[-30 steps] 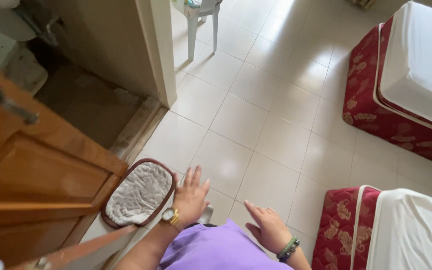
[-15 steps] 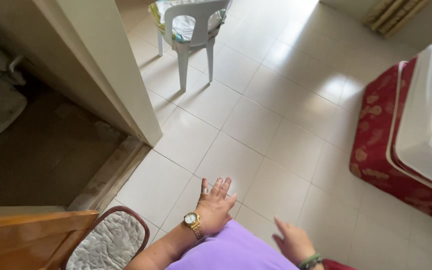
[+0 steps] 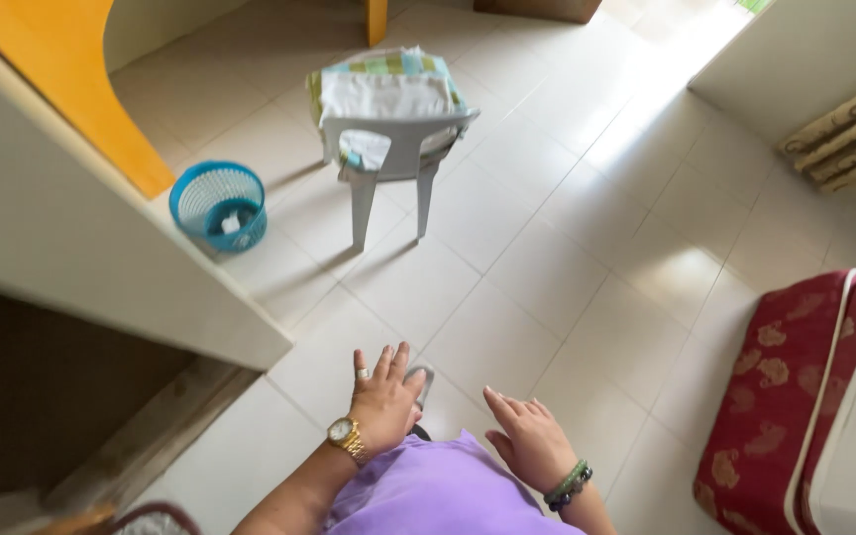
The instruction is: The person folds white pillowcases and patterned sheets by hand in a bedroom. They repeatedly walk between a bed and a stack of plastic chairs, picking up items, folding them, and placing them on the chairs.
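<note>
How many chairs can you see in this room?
1. A pale plastic chair stands on the tiled floor ahead of both hands, with folded cloth on its seat, just right of a blue basket. Others may lie outside the view.

left hand (image 3: 383, 401): gold watch, ring | right hand (image 3: 530, 441): green-blue bead bracelets | purple top

Counting: two hands showing, left hand (image 3: 383, 401) and right hand (image 3: 527, 441), both empty, fingers spread. Ahead of fingertips: one plastic chair (image 3: 393, 139), one blue basket (image 3: 220, 205).
</note>
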